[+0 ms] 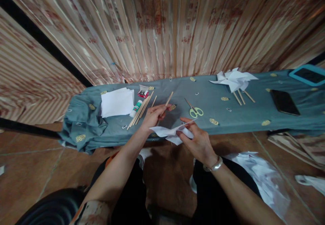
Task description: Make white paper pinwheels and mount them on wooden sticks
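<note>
My left hand is closed around a thin wooden stick, whose upper end points away from me. In my right hand is a white folded paper pinwheel, pinched between thumb and fingers near the bench's front edge. Just beyond that hand lie scissors with pale green handles. To the left of my left hand are several loose wooden sticks, a glue stick and a small open red box with small dark items inside.
A stack of white paper lies at the left of the cloth-covered bench. Finished-looking paper pinwheels on sticks lie at the right, near a black phone and a blue-framed tablet. A plastic bag with white paper sits on the floor.
</note>
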A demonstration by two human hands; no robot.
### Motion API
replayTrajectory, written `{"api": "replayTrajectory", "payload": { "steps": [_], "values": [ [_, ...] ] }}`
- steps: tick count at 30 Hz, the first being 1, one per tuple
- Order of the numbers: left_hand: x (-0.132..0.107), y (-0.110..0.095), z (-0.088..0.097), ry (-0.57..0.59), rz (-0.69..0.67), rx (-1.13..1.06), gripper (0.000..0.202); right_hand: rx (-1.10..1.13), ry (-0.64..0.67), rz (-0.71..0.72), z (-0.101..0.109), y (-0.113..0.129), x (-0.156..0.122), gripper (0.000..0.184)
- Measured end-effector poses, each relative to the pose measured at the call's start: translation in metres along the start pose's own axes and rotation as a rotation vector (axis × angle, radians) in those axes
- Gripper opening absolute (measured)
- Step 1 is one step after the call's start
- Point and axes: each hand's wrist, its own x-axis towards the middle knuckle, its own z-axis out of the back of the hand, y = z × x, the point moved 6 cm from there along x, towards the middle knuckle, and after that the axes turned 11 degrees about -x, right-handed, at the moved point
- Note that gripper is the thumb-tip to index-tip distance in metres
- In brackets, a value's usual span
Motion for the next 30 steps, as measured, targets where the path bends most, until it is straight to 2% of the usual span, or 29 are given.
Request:
{"api": "replayTrajectory", "payload": {
  "steps": [4,7,11,15,21,30],
  "values": [
    [0.001,-0.003,-0.002,0.022,-0.040,0.003,0.049,-0.002,0.019,0.042,-0.003,0.004,-0.002,0.038],
    [-0.001,-0.004,-0.002,0.001,-0.015,-0.021,0.046,-0.042,0.010,0.099,-0.001,0.008,-0.005,0.036],
    [-0.005,-0.002,-0.003,0.009,0.055,-0.043,0.036,-0.118,-0.046,0.209,0.004,0.011,-0.010,0.020],
    [-0.011,0.001,-0.003,0.040,0.045,-0.014,0.038,-0.166,-0.063,0.291,0.006,0.011,-0.016,0.028],
    [-0.019,0.012,-0.001,0.034,0.076,0.113,0.047,-0.169,-0.023,0.330,0.004,0.011,-0.021,0.031],
    [-0.025,0.012,0.003,-0.006,0.065,0.234,0.047,-0.162,-0.023,0.428,0.008,0.023,-0.026,0.041]
  ]
}}
